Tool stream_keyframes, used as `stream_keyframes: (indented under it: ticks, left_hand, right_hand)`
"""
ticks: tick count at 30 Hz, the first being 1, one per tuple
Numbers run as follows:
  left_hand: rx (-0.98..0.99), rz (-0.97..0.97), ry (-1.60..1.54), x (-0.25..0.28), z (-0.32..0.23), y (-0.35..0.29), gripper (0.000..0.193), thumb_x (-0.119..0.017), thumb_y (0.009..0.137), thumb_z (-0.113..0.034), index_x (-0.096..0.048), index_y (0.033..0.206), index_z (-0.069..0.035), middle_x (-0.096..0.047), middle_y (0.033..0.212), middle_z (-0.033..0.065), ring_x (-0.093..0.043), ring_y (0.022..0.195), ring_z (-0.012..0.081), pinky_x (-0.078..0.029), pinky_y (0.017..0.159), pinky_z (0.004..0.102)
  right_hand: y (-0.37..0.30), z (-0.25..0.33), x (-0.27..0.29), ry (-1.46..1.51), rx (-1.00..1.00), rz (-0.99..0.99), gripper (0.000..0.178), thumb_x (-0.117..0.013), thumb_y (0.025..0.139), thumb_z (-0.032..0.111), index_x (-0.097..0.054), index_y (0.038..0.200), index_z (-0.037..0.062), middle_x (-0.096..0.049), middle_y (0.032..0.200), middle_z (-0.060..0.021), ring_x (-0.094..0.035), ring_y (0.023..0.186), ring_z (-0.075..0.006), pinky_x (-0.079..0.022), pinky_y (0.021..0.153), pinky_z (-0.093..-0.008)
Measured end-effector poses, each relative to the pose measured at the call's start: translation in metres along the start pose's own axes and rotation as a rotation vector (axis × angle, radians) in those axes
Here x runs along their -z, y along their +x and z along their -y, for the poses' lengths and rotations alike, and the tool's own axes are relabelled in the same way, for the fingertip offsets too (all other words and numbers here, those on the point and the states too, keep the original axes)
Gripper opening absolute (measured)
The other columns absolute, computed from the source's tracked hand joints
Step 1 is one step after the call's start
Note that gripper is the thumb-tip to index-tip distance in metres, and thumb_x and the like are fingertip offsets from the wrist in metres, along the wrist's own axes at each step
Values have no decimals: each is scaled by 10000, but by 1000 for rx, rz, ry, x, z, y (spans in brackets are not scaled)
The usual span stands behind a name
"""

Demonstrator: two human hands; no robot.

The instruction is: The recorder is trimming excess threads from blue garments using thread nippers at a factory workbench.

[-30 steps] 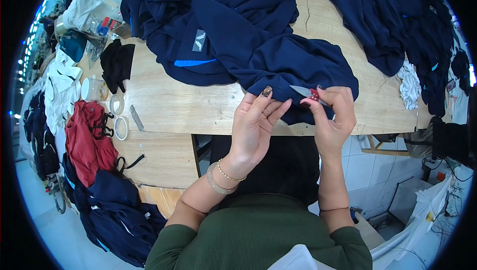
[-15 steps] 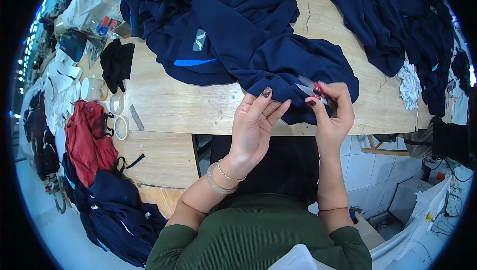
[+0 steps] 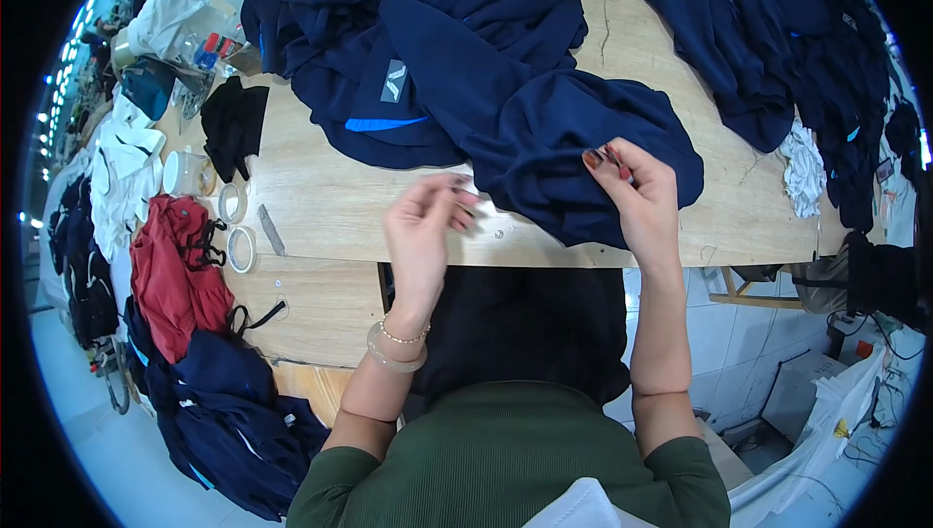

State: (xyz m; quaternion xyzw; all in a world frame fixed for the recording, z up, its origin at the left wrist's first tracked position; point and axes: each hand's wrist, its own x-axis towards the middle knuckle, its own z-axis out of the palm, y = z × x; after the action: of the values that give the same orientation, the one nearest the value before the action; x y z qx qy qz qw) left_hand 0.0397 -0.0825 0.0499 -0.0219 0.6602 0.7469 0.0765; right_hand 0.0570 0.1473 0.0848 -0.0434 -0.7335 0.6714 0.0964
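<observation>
A dark navy garment lies bunched across the table in front of me, with a grey label patch and a bright blue strip on it. My right hand is over its near right part, fingers closed in a pinch. A bit of red shows between the fingers, at the handles of the small thread snips seen there a moment before; their blades are hidden now. Left of the garment, apart from it, my left hand is raised over the table edge, fingers bent and smeared by motion.
Two tape rolls, a grey flat blade-like strip and black cloth lie on the table's left. Red clothing drapes beside them. More navy garments and crumpled white cloth are on the right.
My left hand has let go of the garment's edge and moved left, toward me. My right hand has shifted slightly, and the snips' pointed blades no longer show. The garment's near edge has dropped.
</observation>
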Motion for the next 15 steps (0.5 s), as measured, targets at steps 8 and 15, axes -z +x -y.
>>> stream_keyframes:
  ticks: [8, 15]
  left_hand:
    - [-546, -165, 493, -52, -25, 1, 173, -617, 905, 11, -671, 1069, 21, -667, 935, 57, -581, 733, 76, -449, 585, 210]
    - [87, 161, -103, -39, -18, 3, 180, -644, 937, -55, -678, 1088, 37, -664, 895, 48, -625, 686, 79, -519, 611, 210]
  right_hand:
    - [18, 20, -11, -115, -24, 119, 189, -670, 906, 128, -639, 803, -27, -471, 651, 36, -382, 655, -38, -318, 579, -215]
    - [45, 29, -13, -306, 245, 186, 123, -625, 859, 58, -630, 927, -43, -562, 788, -111, -540, 705, -200, -417, 651, -294]
